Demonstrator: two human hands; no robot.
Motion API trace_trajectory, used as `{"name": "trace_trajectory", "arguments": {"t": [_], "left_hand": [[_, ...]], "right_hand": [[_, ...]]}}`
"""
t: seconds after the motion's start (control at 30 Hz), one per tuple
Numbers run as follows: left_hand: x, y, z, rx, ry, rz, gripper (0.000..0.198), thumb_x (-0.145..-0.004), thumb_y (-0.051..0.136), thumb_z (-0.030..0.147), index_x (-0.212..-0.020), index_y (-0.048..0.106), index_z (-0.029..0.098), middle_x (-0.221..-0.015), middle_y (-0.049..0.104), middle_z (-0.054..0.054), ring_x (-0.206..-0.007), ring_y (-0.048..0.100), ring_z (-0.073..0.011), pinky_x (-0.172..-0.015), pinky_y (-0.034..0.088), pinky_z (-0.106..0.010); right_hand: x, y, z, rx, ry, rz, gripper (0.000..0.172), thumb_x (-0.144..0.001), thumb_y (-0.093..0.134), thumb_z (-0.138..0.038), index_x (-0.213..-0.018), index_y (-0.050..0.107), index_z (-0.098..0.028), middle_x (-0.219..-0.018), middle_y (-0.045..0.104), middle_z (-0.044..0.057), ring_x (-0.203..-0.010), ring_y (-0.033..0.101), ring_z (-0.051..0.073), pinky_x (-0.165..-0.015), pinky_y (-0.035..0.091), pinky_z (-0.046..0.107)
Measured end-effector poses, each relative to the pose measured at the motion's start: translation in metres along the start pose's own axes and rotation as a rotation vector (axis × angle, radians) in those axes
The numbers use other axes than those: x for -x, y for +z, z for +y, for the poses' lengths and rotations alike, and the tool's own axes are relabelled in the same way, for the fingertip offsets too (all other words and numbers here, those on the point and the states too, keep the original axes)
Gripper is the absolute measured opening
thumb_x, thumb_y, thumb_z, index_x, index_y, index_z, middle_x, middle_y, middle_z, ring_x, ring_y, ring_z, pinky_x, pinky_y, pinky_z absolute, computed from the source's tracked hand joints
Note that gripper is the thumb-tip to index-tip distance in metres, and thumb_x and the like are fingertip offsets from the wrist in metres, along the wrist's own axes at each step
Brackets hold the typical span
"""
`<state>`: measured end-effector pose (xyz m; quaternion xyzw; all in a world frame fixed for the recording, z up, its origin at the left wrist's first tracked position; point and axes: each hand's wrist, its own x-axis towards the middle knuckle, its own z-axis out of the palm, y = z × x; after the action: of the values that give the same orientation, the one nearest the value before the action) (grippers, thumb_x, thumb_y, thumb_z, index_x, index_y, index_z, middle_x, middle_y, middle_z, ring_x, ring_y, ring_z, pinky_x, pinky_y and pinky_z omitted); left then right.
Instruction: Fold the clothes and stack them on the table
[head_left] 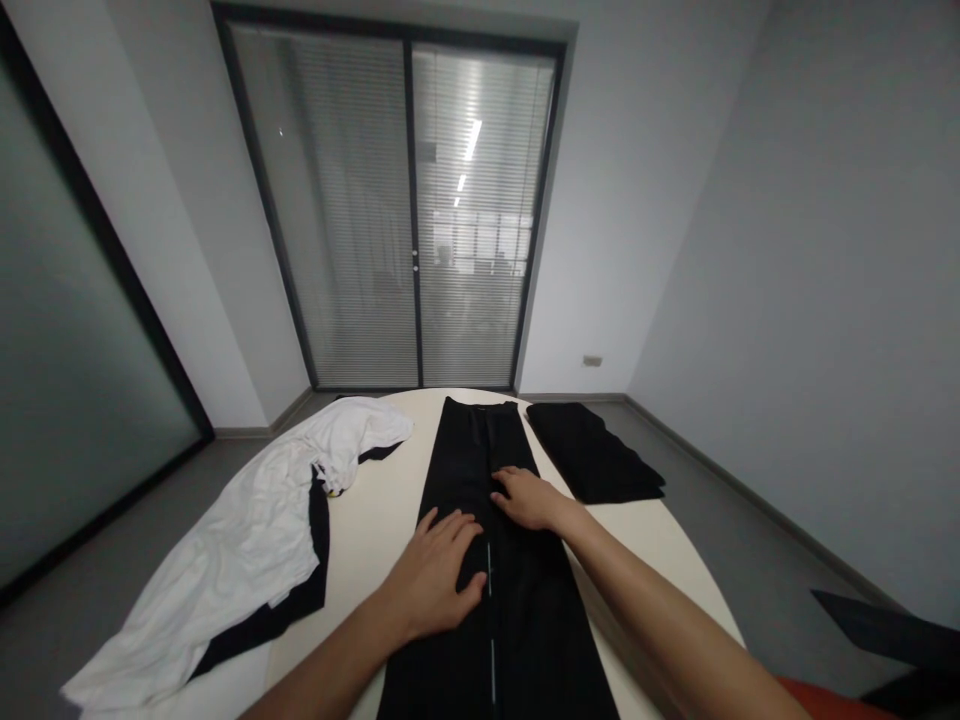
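Note:
Black trousers (450,470) lie lengthwise down the middle of the pale table (375,510), waistband at the far end and legs toward me. A thin light line of table shows between the two legs. My left hand (439,570) rests palm down on the left leg, fingers spread. Farther up, my right hand (525,497) lies on the right leg near the middle, fingers stretched out and touching the cloth. Neither hand grips anything. The near ends of the trousers are cut off by the lower edge of the view.
A crumpled white garment (247,530) lies along the left side over dark cloth (277,615). Folded black clothing (589,450) sits at the table's right edge. Beyond stand a glass door with blinds (480,220) and grey walls. A dark chair part (885,625) shows at lower right.

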<state>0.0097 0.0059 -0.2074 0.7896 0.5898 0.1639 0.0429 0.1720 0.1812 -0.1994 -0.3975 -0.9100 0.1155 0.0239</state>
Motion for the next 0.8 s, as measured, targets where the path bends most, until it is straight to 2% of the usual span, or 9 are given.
{"name": "trace_trajectory", "arguments": {"t": [0.1, 0.17, 0.27, 0.37, 0.47, 0.57, 0.67, 0.73, 0.8], "left_hand": [[0.0, 0.0, 0.001, -0.017, -0.009, -0.043, 0.062, -0.083, 0.066, 0.04, -0.139, 0.048, 0.022, -0.155, 0.041, -0.011, -0.145, 0.032, -0.034, -0.119, 0.021, -0.057], [-0.003, -0.001, 0.006, -0.042, -0.06, 0.002, 0.057, -0.083, 0.066, 0.039, -0.135, 0.052, 0.021, -0.151, 0.045, -0.012, -0.141, 0.038, -0.0344, -0.117, 0.028, -0.054], [-0.006, -0.005, 0.012, -0.06, -0.146, 0.084, 0.034, -0.09, 0.057, 0.034, -0.12, 0.06, 0.018, -0.126, 0.061, -0.012, -0.12, 0.056, -0.0297, -0.106, 0.042, -0.048], [0.001, -0.008, 0.014, -0.03, -0.068, 0.054, 0.029, -0.09, 0.057, 0.033, -0.115, 0.062, 0.019, -0.123, 0.064, -0.01, -0.119, 0.057, -0.0283, -0.111, 0.037, -0.049], [0.01, -0.007, 0.011, -0.015, 0.03, -0.051, 0.053, -0.084, 0.065, 0.042, -0.132, 0.055, 0.023, -0.149, 0.048, -0.01, -0.141, 0.038, -0.0337, -0.119, 0.023, -0.056], [0.011, -0.003, 0.009, -0.036, -0.011, -0.093, 0.059, -0.087, 0.062, 0.046, -0.14, 0.051, 0.023, -0.157, 0.038, -0.011, -0.147, 0.028, -0.0369, -0.119, 0.02, -0.06], [0.008, -0.002, 0.009, -0.02, -0.025, -0.03, 0.049, -0.091, 0.058, 0.044, -0.135, 0.055, 0.021, -0.151, 0.047, -0.012, -0.142, 0.037, -0.034, -0.119, 0.021, -0.058], [0.009, -0.007, 0.009, 0.029, 0.052, -0.02, 0.044, -0.091, 0.058, 0.039, -0.132, 0.057, 0.023, -0.147, 0.052, -0.009, -0.139, 0.043, -0.0301, -0.12, 0.022, -0.055], [0.013, -0.015, 0.008, 0.1, 0.174, -0.084, 0.05, -0.088, 0.063, 0.042, -0.135, 0.054, 0.026, -0.149, 0.05, -0.007, -0.141, 0.04, -0.0292, -0.121, 0.022, -0.053]], "right_hand": [[0.005, 0.016, 0.003, -0.01, -0.024, -0.056, 0.068, -0.097, 0.041, -0.05, -0.153, 0.037, -0.01, -0.16, 0.031, 0.016, -0.149, 0.025, 0.032, -0.119, 0.025, 0.042], [0.002, 0.022, 0.006, -0.032, -0.036, 0.002, 0.066, -0.1, 0.034, -0.05, -0.154, 0.034, -0.013, -0.162, 0.026, 0.014, -0.151, 0.019, 0.03, -0.121, 0.021, 0.044], [-0.004, 0.02, 0.01, -0.052, -0.045, 0.219, 0.057, -0.102, 0.034, -0.046, -0.148, 0.043, -0.015, -0.158, 0.036, 0.013, -0.148, 0.027, 0.028, -0.119, 0.025, 0.044], [-0.001, 0.008, 0.011, -0.037, 0.04, 0.364, 0.043, -0.1, 0.04, -0.041, -0.13, 0.058, -0.015, -0.138, 0.055, 0.015, -0.131, 0.049, 0.027, -0.111, 0.036, 0.04], [0.013, -0.003, 0.01, -0.011, 0.131, 0.272, 0.035, -0.096, 0.047, -0.039, -0.115, 0.066, -0.016, -0.12, 0.063, 0.016, -0.116, 0.058, 0.028, -0.102, 0.043, 0.038], [0.03, -0.002, 0.01, -0.022, 0.08, 0.126, 0.045, -0.092, 0.054, -0.041, -0.128, 0.061, -0.015, -0.13, 0.06, 0.017, -0.123, 0.055, 0.03, -0.105, 0.042, 0.039], [0.044, 0.01, 0.013, -0.091, 0.003, 0.067, 0.067, -0.092, 0.052, -0.05, -0.146, 0.044, -0.011, -0.153, 0.042, 0.019, -0.142, 0.037, 0.032, -0.115, 0.032, 0.044], [0.05, 0.019, 0.015, -0.145, -0.017, 0.095, 0.07, -0.095, 0.046, -0.055, -0.148, 0.04, -0.011, -0.159, 0.031, 0.019, -0.149, 0.024, 0.031, -0.119, 0.025, 0.047], [0.056, 0.022, 0.017, -0.188, -0.042, 0.138, 0.066, -0.096, 0.043, -0.058, -0.145, 0.044, -0.014, -0.16, 0.03, 0.016, -0.151, 0.019, 0.03, -0.121, 0.022, 0.049]]}}
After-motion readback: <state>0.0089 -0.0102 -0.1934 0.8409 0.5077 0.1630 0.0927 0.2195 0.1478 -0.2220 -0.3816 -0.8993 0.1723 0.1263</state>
